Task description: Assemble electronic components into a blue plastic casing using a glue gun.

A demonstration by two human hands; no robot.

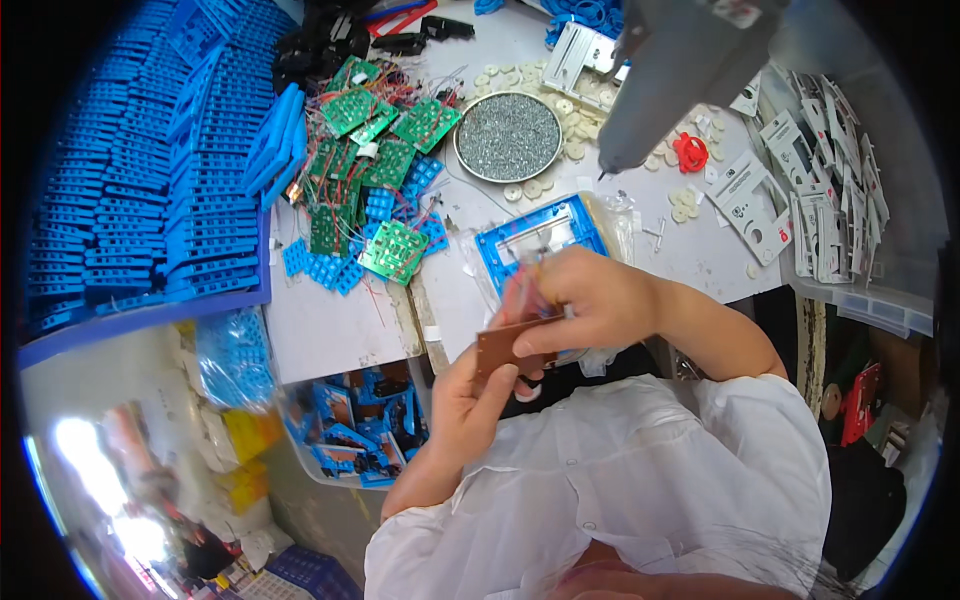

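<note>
Close to my chest, both hands grip a brown circuit board [497,349], its plain side turned up. My left hand [468,408] pinches its near left edge, thumb on top. My right hand [592,297] has its thumb along the board's right part, with the other fingers curled at the far side. Thin wires by those fingers are blurred. A small white round part shows below the board, partly covered. Just beyond my hands, a blue plastic housing [490,247] lies on clear plastic film at the table edge.
A screwdriver-like grey tool [660,85] hangs above the table. Further back sit a round dish of small screws [508,137] and green circuit boards [395,250] with wires. Stacked blue housings [210,220] fill the left; white panels [840,190] stand in a bin at right.
</note>
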